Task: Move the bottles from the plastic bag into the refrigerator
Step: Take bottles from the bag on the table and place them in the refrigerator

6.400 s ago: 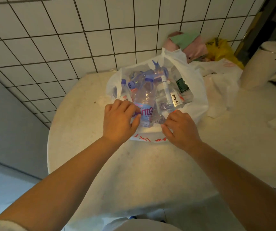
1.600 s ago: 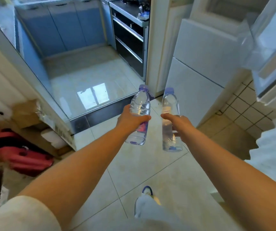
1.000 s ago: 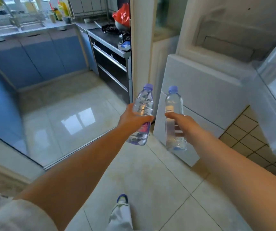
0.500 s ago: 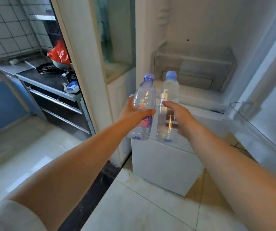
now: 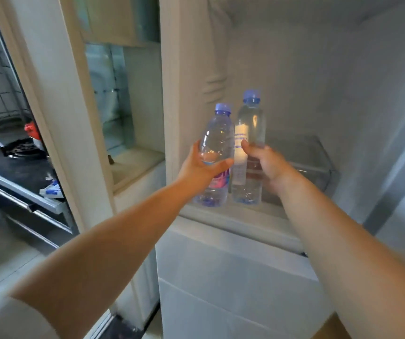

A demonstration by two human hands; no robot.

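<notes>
Left hand (image 5: 202, 167) fingers curled around pink-label bottle (image 5: 215, 157); right hand (image 5: 267, 165) grips white-label bottle (image 5: 248, 152). Both upright in refrigerator (image 5: 294, 94), bases possibly on the floor.

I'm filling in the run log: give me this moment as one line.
left hand: grips pink-label bottle | right hand: grips white-label bottle | both upright at open refrigerator | not released

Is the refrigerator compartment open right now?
Open. The refrigerator interior shows, and both hands hold upright bottles at its lower front edge.
</notes>
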